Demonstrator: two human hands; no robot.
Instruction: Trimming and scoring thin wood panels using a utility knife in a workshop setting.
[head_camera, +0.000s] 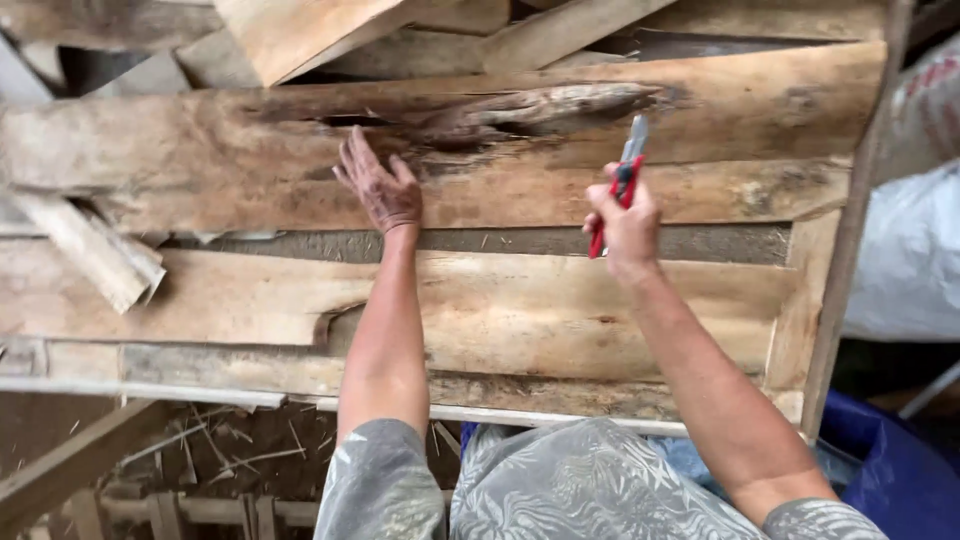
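My left hand (378, 186) lies flat, fingers spread, on a rough wooden plank (200, 160), just below a dark cracked and rotted patch (520, 112) in the wood. My right hand (628, 222) is closed around a red-handled utility knife (622, 180), whose metal tip points up toward the right end of the cracked patch. A second wide plank (520, 310) lies nearer to me, under both forearms.
More planks and offcuts are stacked behind and at the left (95, 250). A wooden post (850, 230) runs down the right side, with a white sack (910, 260) and blue sheeting (900, 470) beyond it. Scrap sticks lie on the ground at lower left (200, 450).
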